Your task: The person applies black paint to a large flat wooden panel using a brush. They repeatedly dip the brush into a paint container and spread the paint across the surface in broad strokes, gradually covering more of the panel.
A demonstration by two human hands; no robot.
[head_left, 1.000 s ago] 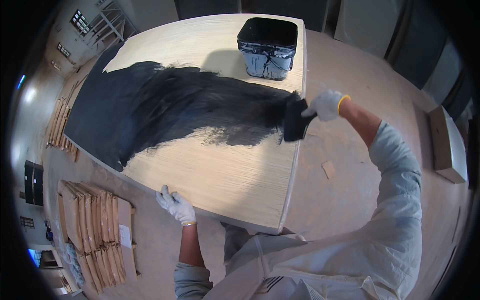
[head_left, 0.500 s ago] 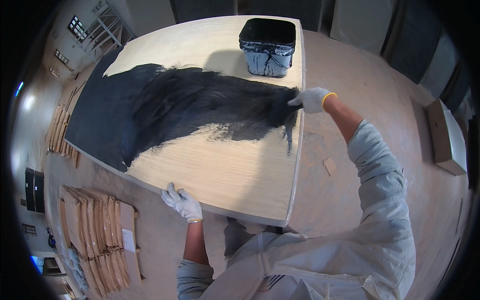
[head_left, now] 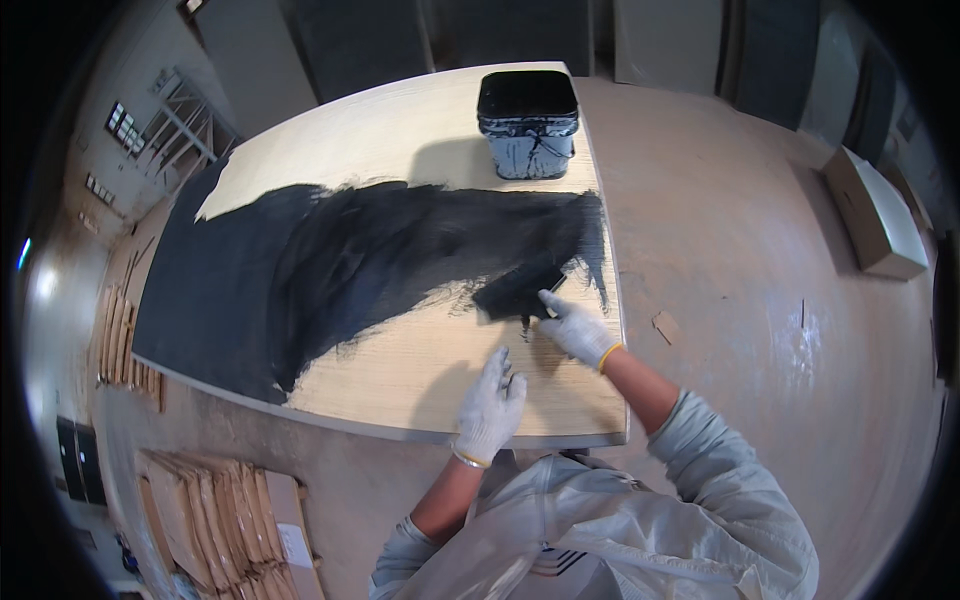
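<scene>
Gripping the brush (head_left: 520,290) by its handle, my right hand (head_left: 572,328) held it flat on the counter (head_left: 420,140), just above the hand. My left hand (head_left: 490,405) rested open on bare wood nearby.
</scene>
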